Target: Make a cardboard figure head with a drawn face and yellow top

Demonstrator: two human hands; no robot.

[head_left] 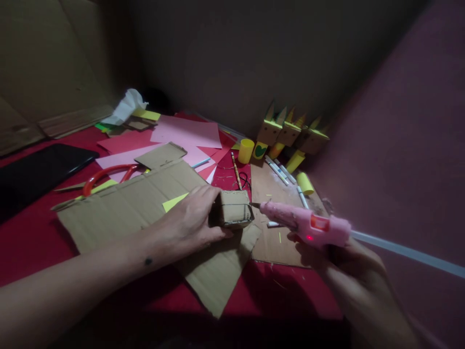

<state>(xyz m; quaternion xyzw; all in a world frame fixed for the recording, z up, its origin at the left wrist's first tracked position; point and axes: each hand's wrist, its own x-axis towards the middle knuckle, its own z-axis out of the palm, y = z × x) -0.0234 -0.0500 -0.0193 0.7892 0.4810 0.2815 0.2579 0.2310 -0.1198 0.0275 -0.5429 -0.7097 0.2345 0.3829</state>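
Note:
A small cardboard box (pixel 235 208) is gripped in my left hand (pixel 198 213), thumb below and fingers along its far left side. My right hand (pixel 348 271) is wrapped round a pink hot glue gun (pixel 305 223), whose red light is lit. A long translucent glue stick (pixel 407 254) sticks out of the gun's back end. The gun's dark nozzle is at the right edge of the box; whether it touches I cannot tell. Under my left hand and forearm lies a large piece of corrugated cardboard (pixel 116 213).
Red-handled scissors (pixel 109 172) and a black phone-like slab (pixel 47 167) lie left. Pink paper sheets (pixel 189 131) spread behind. Cardboard box figures (pixel 271 131) with pointed paper tops stand at the back right, near yellow paper tubes (pixel 246 151), markers (pixel 278 170) and a pencil (pixel 236 170).

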